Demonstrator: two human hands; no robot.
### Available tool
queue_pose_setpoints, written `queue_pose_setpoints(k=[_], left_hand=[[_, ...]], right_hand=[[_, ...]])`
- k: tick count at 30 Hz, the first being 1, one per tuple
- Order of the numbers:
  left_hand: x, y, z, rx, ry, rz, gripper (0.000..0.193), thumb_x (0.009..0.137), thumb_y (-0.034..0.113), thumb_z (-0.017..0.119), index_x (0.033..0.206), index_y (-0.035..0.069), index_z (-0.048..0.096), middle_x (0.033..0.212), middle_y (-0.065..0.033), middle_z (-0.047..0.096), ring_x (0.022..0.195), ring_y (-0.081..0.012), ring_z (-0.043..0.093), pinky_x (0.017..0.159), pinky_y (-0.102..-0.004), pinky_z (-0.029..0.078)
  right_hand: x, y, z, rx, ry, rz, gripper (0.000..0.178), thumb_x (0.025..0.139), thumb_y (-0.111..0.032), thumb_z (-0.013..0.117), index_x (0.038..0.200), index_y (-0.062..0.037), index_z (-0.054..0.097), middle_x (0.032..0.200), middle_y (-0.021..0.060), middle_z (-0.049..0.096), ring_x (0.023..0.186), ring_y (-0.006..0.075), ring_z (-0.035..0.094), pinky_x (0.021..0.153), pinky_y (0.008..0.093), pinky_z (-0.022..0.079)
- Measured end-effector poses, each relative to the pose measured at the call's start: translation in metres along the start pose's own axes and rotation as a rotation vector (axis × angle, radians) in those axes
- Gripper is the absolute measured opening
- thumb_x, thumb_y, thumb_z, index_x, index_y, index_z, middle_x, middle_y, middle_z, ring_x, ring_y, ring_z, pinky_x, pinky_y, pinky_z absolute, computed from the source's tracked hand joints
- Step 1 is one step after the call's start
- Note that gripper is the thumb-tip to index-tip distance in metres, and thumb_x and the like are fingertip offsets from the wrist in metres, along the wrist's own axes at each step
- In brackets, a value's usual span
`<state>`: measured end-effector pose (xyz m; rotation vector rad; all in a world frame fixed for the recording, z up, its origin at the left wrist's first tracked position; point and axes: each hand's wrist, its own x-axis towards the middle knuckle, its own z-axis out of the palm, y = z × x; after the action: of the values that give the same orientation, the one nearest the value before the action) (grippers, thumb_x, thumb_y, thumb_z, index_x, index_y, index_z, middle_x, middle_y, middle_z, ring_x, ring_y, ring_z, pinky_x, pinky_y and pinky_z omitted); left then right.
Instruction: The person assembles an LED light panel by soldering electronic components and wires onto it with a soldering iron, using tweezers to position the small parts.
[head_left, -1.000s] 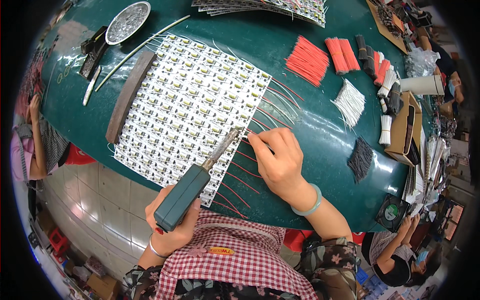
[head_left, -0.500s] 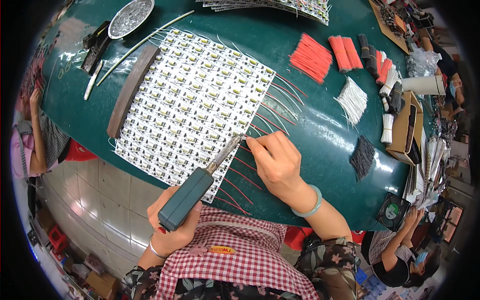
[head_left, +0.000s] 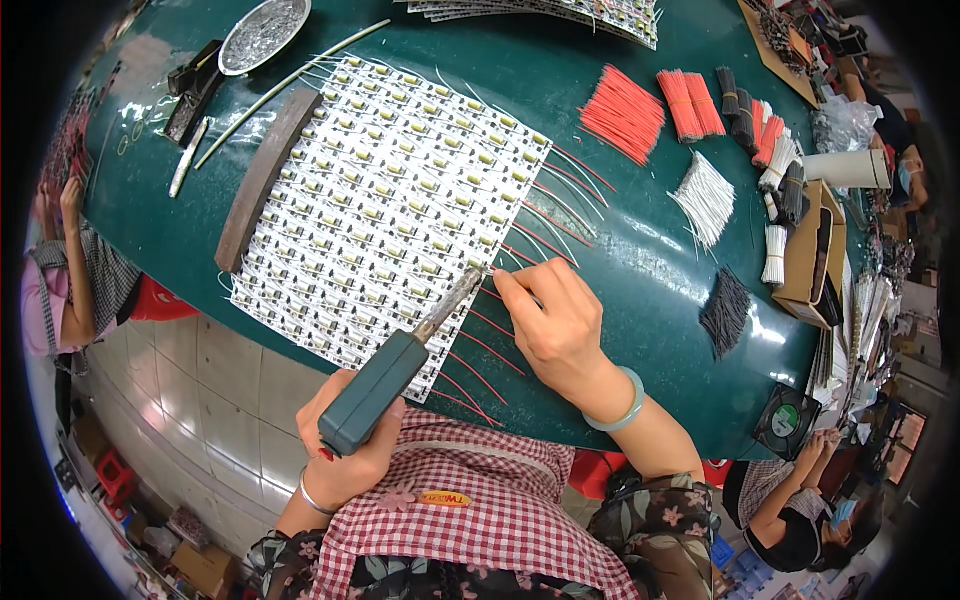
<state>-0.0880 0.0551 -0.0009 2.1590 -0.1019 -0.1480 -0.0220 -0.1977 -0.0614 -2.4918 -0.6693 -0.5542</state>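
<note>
My left hand is closed around the green handle of a soldering iron. The iron slants up to the right, its tip at the right edge of a white sheet of circuit boards. Right beside that tip, my right hand pinches the end of a thin wire, mostly hidden by the fingers, so its colour is unclear. Rows of small components cover the sheet. Red wires and white wires stick out along its right edge, above and below my right hand.
A dark bar lies on the sheet's left edge. Beyond it are a metal dish and a dark stand. Red wires, white wires and black wires lie in piles at right, near a small fan. Other people sit at both sides.
Very little differs. The iron and my left hand have shifted slightly, and my right hand has moved a touch upward, with its pinch still at the sheet's edge.
</note>
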Motion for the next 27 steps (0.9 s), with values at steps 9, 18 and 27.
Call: queue_pose_setpoints(k=[9, 18, 27], left_hand=[[-0.008, -0.007, -0.003, 0.021, 0.002, 0.068, 0.021, 0.078, -0.004, 0.077, 0.099, -0.005, 0.072, 0.093, -0.0147, 0.071, 0.071, -0.0218, 0.069, 0.064, -0.0294, 0.055], [-0.016, -0.010, -0.005, 0.016, 0.030, 0.085, 0.023, 0.078, -0.004, 0.077, 0.100, -0.006, 0.072, 0.095, -0.0148, 0.072, 0.072, -0.0213, 0.070, 0.065, -0.0285, 0.055], [-0.014, -0.006, -0.007, 0.034, 0.013, 0.096, 0.021, 0.078, -0.004, 0.077, 0.097, -0.006, 0.071, 0.090, -0.0124, 0.071, 0.068, -0.0189, 0.068, 0.063, -0.0279, 0.053]], right_hand=[[-0.002, 0.001, 0.002, -0.006, 0.026, 0.006, 0.027, 0.072, -0.002, 0.071, 0.098, 0.0015, 0.071, 0.083, 0.0064, 0.056, 0.076, 0.0219, 0.058, 0.063, 0.0334, 0.048], [-0.006, -0.015, -0.002, 0.029, 0.054, 0.004, 0.029, 0.070, -0.001, 0.069, 0.099, -0.0004, 0.070, 0.084, 0.0065, 0.059, 0.076, 0.0229, 0.059, 0.065, 0.0348, 0.046], [-0.009, -0.016, 0.001, 0.028, 0.012, 0.009, 0.027, 0.072, -0.002, 0.069, 0.099, -0.0006, 0.071, 0.081, 0.0054, 0.057, 0.074, 0.0210, 0.058, 0.063, 0.0334, 0.045]])
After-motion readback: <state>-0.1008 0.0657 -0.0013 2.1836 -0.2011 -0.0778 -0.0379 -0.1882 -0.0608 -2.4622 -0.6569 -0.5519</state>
